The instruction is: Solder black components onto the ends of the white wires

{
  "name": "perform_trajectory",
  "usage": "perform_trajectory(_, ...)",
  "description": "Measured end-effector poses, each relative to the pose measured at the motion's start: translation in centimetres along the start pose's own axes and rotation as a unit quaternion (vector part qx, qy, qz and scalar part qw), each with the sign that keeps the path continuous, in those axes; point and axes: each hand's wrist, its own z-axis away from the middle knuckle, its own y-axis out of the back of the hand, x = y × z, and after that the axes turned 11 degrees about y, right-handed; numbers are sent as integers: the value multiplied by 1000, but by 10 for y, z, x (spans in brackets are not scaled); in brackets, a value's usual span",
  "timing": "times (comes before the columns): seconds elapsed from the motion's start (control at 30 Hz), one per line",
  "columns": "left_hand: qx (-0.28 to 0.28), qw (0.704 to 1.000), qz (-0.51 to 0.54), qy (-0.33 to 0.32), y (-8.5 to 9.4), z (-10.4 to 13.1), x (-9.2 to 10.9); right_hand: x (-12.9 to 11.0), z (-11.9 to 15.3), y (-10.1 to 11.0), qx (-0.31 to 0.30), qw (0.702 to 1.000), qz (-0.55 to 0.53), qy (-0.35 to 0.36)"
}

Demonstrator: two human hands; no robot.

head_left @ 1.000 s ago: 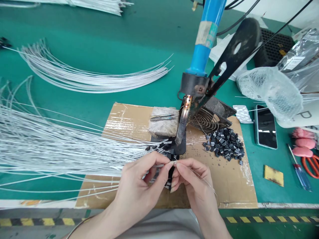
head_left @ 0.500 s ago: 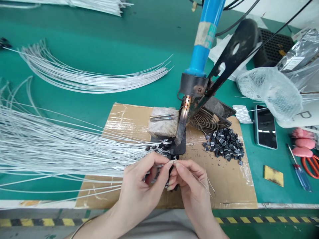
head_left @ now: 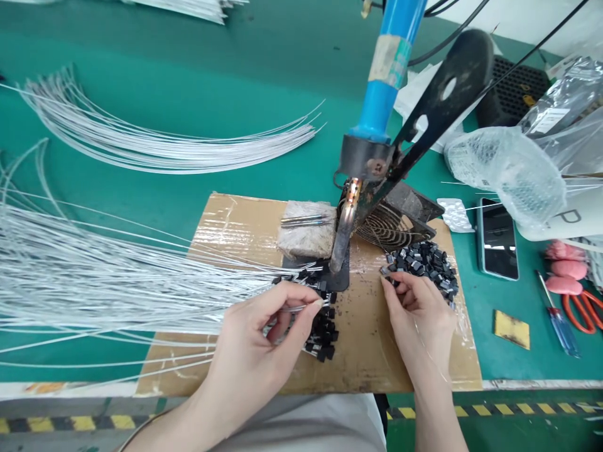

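A single white wire (head_left: 296, 307) is pinched between the thumb and forefinger of the left hand (head_left: 264, 342), its tip just at the fingertips, over the near middle of a cardboard sheet (head_left: 362, 355); the right hand (head_left: 424, 314) is at the near left edge of a heap of small black connector housings (head_left: 426, 260), thumb and forefinger drawn narrow; whether a housing sits between them I cannot tell; a thin pale strand runs down across that hand toward the wrist.

Just right of the left hand, and partly behind it, lie black housings on wire ends (head_left: 323, 333); the thick spread of white wires (head_left: 141, 282) reaches from there to the far left of the scene.

Beyond the hands a blue-handled soldering iron (head_left: 393, 69) slants down, its tip above a black plate (head_left: 343, 279); a black metal bracket (head_left: 440, 94) is beside it; left of the tip, a pale block (head_left: 306, 242) bears slim metal rods (head_left: 304, 220); to the right stands a fan with a ring guard (head_left: 389, 223).

Farther out on the green tabletop (head_left: 235, 69), a curved wire bundle (head_left: 188, 157) lies far left; a phone (head_left: 498, 238), yellow sponge (head_left: 512, 329) and screwdriver (head_left: 563, 326) lie to the right.
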Motion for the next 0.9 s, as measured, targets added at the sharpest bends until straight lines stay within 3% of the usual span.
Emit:
perform_trajectory(0.1,-2,1000,0,-9,1,0,1,-1,3,-2,-9,1000,-2,-3)
perform_trajectory(0.2,-4,1000,1,-23,2,-1,2,-12,8,2,12,993,-92,-77)
perform_trajectory(0.33,2,999,-4,-34,2,-1,5,-36,15,7,1,943,-309,-123)
perform_trajectory(0.47,1,999,-3,-42,1,-1,7,-56,20,4,-52,892,-427,-142)
perform_trajectory(0.7,-1,999,5,-43,1,0,8,-67,23,-5,-73,852,-491,-166)
perform_trajectory(0.9,1,999,-2,-46,0,0,9,-67,23,-4,-77,848,-494,-174)
